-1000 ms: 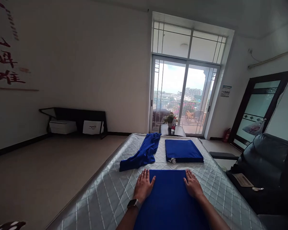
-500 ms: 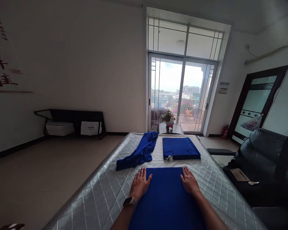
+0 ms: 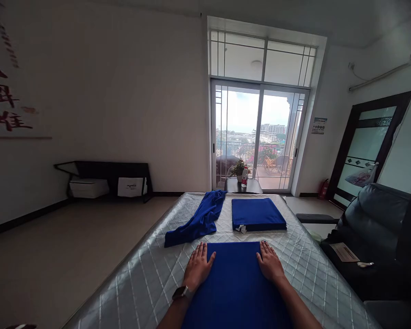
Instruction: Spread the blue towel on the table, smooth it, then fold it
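Note:
A smooth blue cloth (image 3: 238,283) lies flat in front of me, its far edge straight, its near end running out of view. My left hand (image 3: 197,266) rests flat on its left edge, fingers stretched forward; a watch (image 3: 181,292) is on that wrist. On the opposite edge lies my right hand (image 3: 270,261), also flat with the fingers extended. Beyond the hands, a neatly folded stack of blue cloth (image 3: 258,213) shows small white tags at its front corner. Left of that stack, a crumpled blue cloth (image 3: 200,219) stretches diagonally.
A silver quilted cover (image 3: 140,278) lies under the cloths. Past its far end, a small table (image 3: 231,186) carries a potted plant (image 3: 239,168) and a bottle (image 3: 245,177). A black leather sofa (image 3: 380,228) stands close on the right, with a card (image 3: 344,252) on it.
The view has tilted and shifted slightly. Both hands stay flat at the cloth's edges, and the cloths lie as before.

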A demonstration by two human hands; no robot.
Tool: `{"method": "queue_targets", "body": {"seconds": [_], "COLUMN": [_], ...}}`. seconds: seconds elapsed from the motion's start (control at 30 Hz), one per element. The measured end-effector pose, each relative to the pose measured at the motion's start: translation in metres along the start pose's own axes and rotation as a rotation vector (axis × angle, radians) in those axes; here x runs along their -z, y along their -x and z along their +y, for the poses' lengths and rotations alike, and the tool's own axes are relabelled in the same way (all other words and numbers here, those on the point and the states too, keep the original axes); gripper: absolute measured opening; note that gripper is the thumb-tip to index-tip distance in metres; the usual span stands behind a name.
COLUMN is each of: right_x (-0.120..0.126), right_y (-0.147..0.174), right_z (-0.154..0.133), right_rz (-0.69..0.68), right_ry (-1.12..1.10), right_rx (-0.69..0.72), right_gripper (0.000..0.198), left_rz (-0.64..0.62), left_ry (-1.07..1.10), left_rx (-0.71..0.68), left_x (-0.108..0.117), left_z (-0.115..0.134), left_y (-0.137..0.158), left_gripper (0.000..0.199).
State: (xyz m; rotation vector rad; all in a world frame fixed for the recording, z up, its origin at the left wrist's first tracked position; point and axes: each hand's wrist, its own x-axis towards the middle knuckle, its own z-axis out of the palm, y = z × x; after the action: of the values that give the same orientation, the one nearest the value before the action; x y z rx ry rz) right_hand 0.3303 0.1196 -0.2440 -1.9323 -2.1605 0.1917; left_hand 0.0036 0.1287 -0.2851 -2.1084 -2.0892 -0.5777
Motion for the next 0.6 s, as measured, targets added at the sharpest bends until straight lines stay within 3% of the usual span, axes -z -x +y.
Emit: {"method": "queue_targets", "body": {"seconds": [0.6], "right_x": [0.001], "right_y": [0.0], "right_z": [0.0], "right_rz": [-0.008], "right_ry": [0.009], "right_rx": [-0.002], "right_gripper": [0.069], "left_rz": [-0.129], "left_ry": [-0.058], "left_rx": [0.057], "left_x": [0.022], "left_z": [0.011], "left_y": [-0.001], "left_gripper": [0.085]}}
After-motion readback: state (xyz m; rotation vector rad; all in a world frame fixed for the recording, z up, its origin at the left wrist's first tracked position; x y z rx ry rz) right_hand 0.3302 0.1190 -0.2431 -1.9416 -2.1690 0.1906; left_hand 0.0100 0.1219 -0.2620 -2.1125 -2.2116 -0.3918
